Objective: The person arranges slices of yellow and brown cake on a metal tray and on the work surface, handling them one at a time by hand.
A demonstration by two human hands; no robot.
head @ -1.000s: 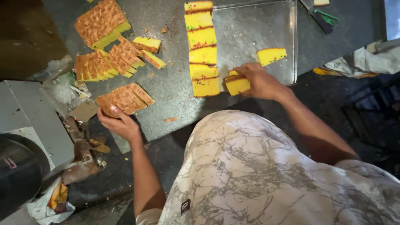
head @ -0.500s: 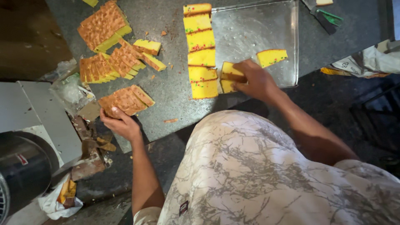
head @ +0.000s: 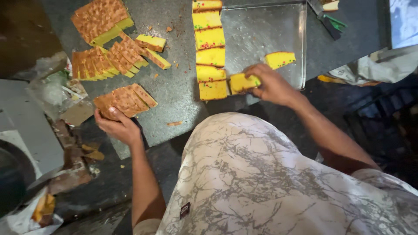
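From the head camera, your right hand [head: 272, 85] was curled closed around a yellow cake piece [head: 242, 82], fingers pinching its far end while the piece lay flat on the steel tray [head: 261, 30]. That piece sat just beside the lowest block of the column of yellow cake slices [head: 209, 48], which ran up the tray's left edge to the top of the view; whether the two touched I could not tell. A second loose yellow slice [head: 280, 59] lay on the tray just beyond your knuckles, apart from the hand.

Your left hand [head: 116, 126] rested at the near edge of the dark stone counter [head: 178, 87], fingers bent and gripping the near end of a short row of brown-crusted slices [head: 124, 99] that leaned against one another. Farther up the counter stood a longer fanned row of sliced cake [head: 98, 63], two separate wedges [head: 151, 48] beside it, and an uncut brown-topped slab [head: 101, 19] near the top edge. Crumbs [head: 174, 123] dotted the stone between your hands. A green-handled knife [head: 328, 21] lay past the tray's right rim. Scraps of paper and crust [head: 74, 152] were heaped off the counter's left side.
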